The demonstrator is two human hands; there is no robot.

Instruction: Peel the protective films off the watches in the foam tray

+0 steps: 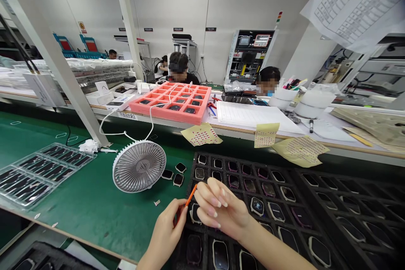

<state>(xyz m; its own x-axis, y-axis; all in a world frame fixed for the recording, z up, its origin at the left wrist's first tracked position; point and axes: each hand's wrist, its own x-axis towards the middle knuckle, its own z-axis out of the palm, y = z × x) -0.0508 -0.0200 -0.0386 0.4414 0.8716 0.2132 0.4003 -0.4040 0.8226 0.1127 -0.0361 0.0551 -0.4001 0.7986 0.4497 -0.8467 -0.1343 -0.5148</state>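
My left hand (167,230) pinches a thin orange stick (190,195) between thumb and fingers, its tip pointing up and to the right. My right hand (220,209) hangs beside that tip, fingers bunched together, with nothing visible in them. Both hands are above the edge of a black compartment tray (202,158) holding several rounded-rectangle smartwatch bodies. One watch body (195,214) sits partly hidden under my hands. Another with a lit-looking face (257,206) lies to the right of my right hand.
A white desk fan (139,166) and several loose watch bodies stand on the green bench mat (95,206) to the left. Clear trays (41,173) lie further left. Across the bench are a pink foam tray (169,102), yellow papers, and co-workers (179,69).
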